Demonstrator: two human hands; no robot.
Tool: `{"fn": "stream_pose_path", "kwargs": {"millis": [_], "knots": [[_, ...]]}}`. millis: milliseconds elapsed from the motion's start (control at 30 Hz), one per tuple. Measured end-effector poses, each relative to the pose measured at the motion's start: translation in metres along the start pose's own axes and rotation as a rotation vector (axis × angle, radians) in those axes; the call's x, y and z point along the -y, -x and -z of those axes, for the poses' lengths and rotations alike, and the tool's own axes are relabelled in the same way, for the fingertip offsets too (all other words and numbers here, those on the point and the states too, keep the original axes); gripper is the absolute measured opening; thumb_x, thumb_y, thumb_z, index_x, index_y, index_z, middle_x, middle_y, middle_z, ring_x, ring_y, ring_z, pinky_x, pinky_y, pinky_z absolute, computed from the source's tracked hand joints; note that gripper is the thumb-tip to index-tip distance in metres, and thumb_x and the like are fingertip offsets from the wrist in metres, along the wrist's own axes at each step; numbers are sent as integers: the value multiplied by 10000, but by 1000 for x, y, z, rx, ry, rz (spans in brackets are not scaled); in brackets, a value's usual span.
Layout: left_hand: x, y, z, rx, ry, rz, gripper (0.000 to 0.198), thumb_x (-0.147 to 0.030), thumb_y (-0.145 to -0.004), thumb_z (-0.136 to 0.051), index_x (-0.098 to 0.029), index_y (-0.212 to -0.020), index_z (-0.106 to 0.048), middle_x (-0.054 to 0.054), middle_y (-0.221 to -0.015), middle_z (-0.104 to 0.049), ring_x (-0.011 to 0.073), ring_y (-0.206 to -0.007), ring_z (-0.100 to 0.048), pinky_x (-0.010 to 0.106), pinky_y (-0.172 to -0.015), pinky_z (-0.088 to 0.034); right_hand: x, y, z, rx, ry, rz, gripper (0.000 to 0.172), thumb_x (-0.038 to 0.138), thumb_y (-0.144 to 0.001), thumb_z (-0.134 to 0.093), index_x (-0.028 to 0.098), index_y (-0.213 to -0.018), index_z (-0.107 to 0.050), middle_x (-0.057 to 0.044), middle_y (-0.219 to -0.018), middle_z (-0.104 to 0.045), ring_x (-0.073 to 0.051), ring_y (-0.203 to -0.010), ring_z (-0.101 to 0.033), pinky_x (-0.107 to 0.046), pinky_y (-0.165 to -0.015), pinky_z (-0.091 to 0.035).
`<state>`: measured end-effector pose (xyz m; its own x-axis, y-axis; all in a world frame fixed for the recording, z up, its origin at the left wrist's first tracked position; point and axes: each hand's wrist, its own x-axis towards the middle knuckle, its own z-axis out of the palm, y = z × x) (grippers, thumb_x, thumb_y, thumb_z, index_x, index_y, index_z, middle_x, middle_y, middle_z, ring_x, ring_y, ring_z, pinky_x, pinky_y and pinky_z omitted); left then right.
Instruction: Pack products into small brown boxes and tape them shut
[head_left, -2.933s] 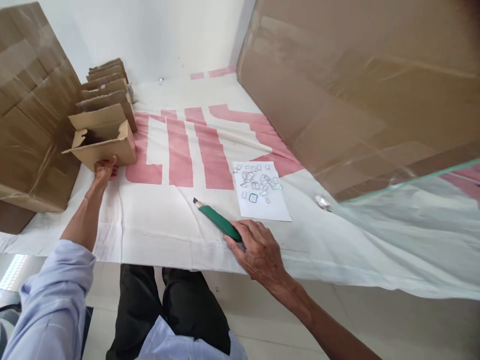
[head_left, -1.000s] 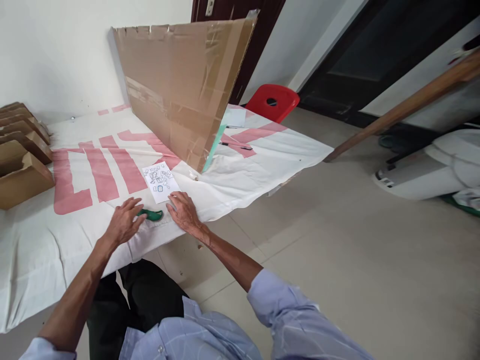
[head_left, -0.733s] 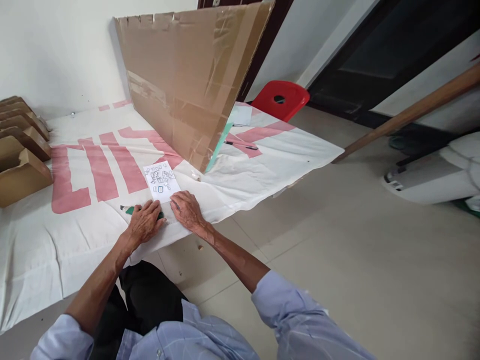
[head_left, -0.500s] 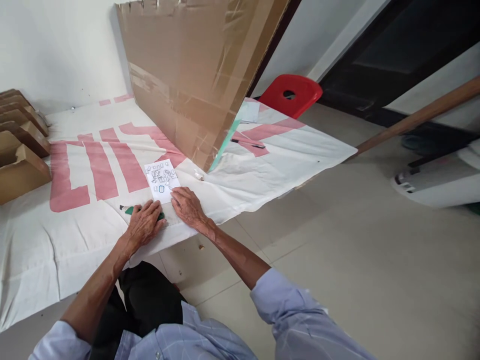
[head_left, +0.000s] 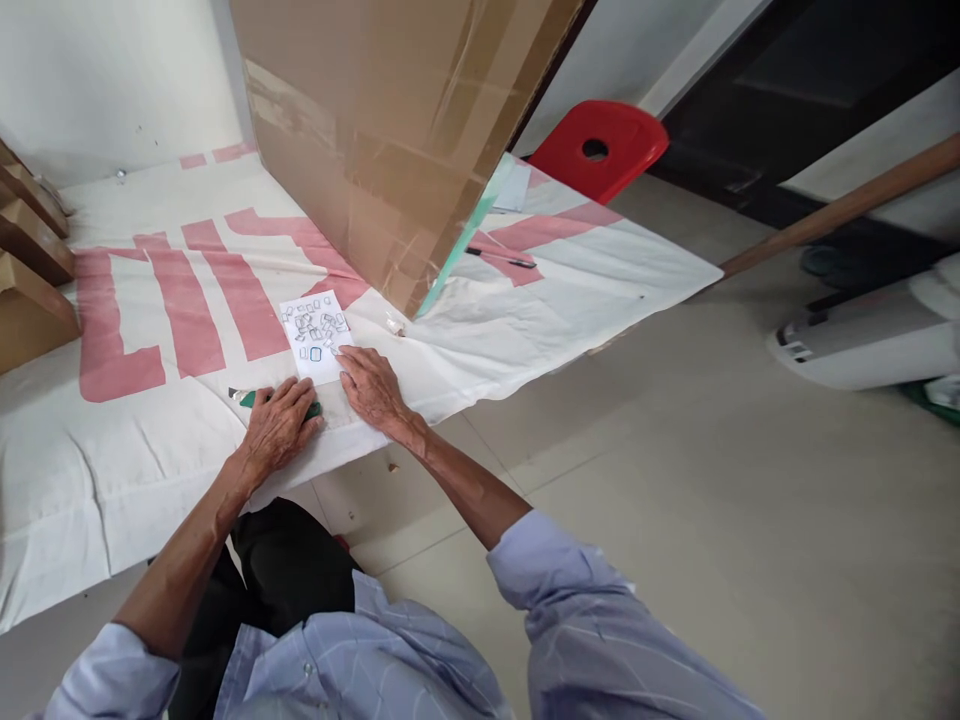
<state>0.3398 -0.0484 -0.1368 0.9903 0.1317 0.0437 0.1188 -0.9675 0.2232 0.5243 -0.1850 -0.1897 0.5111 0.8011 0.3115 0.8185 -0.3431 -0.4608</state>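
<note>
Left hand (head_left: 279, 424) covers green-handled utility knife (head_left: 247, 399) on white-cloth-covered table (head_left: 195, 425), near edge, cannot tell if gripping; right hand (head_left: 373, 387) unclenched at white drawn-on paper (head_left: 309, 325); seemingly resting step, lifting knife would need curled fingers

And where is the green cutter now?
In the head view, left of centre, the green cutter lies partly under the left grip, near the white paper.

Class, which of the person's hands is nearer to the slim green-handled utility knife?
Left. The left hand lies over the green-handled utility knife; the right hand is to its right, at the white rectangular paper sheet.
</note>
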Motion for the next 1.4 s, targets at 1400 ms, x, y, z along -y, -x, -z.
{"fn": "stream_pose_path", "kwargs": {"millis": [1400], "knots": [[-2, -1, -5, -22, 3, 10, 385, -352, -1063, -543, -235, -1421, -623, 137, -1593, -619, 373, -1494, -527, 587, -1131, -416, -4, -29, -14, -32, 90, -49, 403, 197, -1061, -429, 214, -1333, -724, -156, -1327, -661, -330, -1167, -547, -469, -978, -437]]}}
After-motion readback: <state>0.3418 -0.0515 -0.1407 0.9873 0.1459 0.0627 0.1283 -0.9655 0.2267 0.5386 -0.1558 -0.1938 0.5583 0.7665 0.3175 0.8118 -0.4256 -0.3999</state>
